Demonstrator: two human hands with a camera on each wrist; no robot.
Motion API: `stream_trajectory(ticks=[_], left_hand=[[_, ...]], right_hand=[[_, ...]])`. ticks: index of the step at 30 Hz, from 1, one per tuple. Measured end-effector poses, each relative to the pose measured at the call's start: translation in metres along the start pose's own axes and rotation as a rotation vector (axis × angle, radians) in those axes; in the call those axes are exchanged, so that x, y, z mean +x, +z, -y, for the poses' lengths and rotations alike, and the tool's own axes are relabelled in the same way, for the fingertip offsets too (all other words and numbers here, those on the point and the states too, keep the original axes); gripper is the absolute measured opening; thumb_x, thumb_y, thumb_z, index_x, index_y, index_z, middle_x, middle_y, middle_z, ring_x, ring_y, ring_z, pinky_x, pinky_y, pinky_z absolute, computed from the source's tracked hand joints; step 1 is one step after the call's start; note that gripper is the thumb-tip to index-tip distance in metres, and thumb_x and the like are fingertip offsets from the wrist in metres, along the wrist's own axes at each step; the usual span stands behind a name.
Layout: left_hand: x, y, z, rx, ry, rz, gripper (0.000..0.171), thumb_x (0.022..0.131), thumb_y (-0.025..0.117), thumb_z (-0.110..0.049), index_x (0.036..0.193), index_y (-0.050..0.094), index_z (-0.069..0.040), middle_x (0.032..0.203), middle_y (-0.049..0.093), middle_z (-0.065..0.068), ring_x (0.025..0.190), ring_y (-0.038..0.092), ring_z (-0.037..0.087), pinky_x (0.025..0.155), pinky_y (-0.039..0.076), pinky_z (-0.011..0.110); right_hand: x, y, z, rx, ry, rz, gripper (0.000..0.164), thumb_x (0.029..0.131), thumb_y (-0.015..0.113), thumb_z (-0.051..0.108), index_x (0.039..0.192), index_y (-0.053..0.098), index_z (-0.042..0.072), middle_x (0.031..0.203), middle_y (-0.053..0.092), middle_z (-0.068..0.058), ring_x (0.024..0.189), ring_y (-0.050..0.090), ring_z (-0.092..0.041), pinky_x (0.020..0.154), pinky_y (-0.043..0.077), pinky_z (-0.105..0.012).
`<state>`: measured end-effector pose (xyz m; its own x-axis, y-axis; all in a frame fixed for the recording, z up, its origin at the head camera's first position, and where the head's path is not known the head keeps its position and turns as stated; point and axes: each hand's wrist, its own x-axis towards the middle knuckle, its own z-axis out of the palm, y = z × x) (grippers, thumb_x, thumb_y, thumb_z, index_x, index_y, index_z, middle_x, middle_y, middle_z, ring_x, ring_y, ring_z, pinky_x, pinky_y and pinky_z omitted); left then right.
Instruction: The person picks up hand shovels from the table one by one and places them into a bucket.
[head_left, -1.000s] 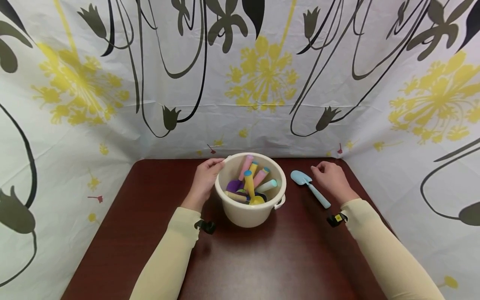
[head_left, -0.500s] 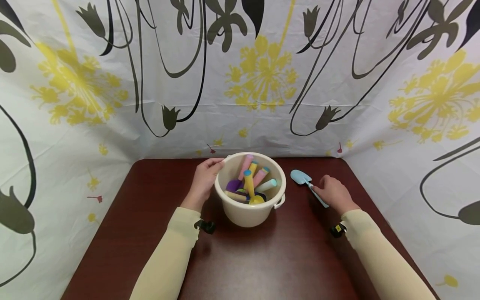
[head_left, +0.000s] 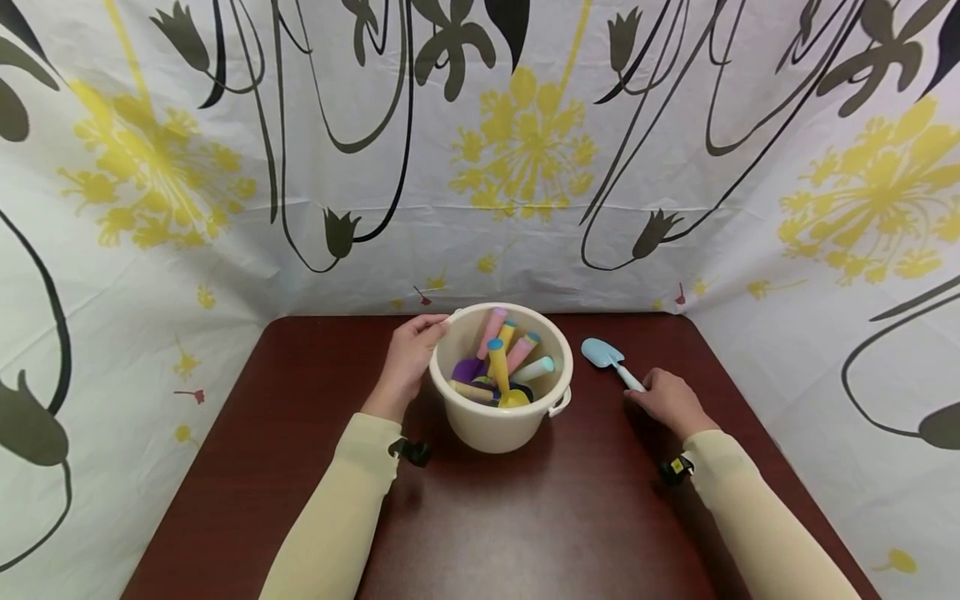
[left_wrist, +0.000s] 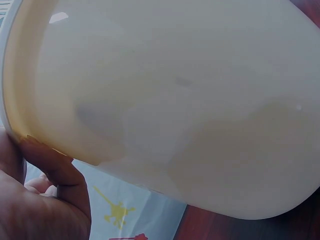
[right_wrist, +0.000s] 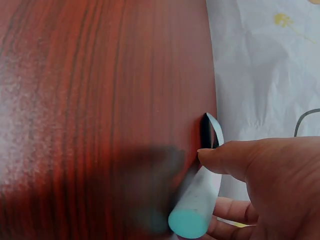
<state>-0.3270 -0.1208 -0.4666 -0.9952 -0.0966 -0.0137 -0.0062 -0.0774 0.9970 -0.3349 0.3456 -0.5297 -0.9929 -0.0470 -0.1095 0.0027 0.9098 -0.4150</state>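
A cream bucket (head_left: 491,429) stands upright on the table. My left hand (head_left: 408,358) holds its rim on the left side; in the left wrist view the thumb lies at the rim, and the bucket wall (left_wrist: 175,100) fills most of the picture. Several toy garden tools with pink, yellow and pale blue handles (head_left: 498,367) lean inside the bucket. To its right, a light blue toy trowel (head_left: 600,352) lies on the table, blade toward the back. My right hand (head_left: 673,402) grips its handle (right_wrist: 197,200), thumb on one side and fingers on the other.
The dark red-brown table (head_left: 517,517) has a white patterned cloth (head_left: 420,250) hanging behind it and along both sides. A small white handle lug (head_left: 559,403) sticks out at the bucket's right. The table's right edge runs close beside the right hand.
My right hand has come down and toward me, from beside the trowel's blade to its handle, and now grips it. The left hand and bucket have stayed in place.
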Motion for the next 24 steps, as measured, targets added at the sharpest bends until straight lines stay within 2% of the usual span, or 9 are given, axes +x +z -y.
stream_trajectory(ticks=[7, 16, 24], left_hand=[[0.0, 0.0, 0.002, 0.007, 0.0, -0.007, 0.028, 0.109, 0.075, -0.029, 0.128, 0.08, -0.009, 0.123, 0.076, 0.015, 0.109, 0.075, 0.03, 0.092, 0.065, 0.042], [-0.001, 0.001, -0.001, -0.004, 0.002, -0.001, 0.028, 0.109, 0.075, -0.027, 0.128, 0.08, -0.009, 0.124, 0.075, 0.016, 0.111, 0.075, 0.033, 0.096, 0.064, 0.048], [0.0, 0.001, 0.0, -0.012, 0.0, -0.017, 0.026, 0.108, 0.075, -0.024, 0.128, 0.081, -0.008, 0.121, 0.077, 0.013, 0.104, 0.075, 0.026, 0.091, 0.064, 0.04]], right_hand=[[0.001, 0.005, -0.005, 0.003, -0.005, -0.025, 0.039, 0.103, 0.077, 0.033, 0.105, 0.065, -0.004, 0.092, 0.068, -0.015, 0.08, 0.062, -0.029, 0.073, 0.053, -0.048], [0.001, 0.01, -0.009, 0.023, -0.015, -0.076, 0.036, 0.102, 0.078, 0.03, 0.102, 0.069, -0.004, 0.091, 0.07, -0.015, 0.079, 0.063, -0.029, 0.072, 0.054, -0.049], [0.002, 0.011, -0.012, 0.045, -0.003, -0.066, 0.034, 0.103, 0.076, 0.028, 0.103, 0.068, -0.005, 0.089, 0.07, -0.015, 0.078, 0.064, -0.029, 0.072, 0.054, -0.047]])
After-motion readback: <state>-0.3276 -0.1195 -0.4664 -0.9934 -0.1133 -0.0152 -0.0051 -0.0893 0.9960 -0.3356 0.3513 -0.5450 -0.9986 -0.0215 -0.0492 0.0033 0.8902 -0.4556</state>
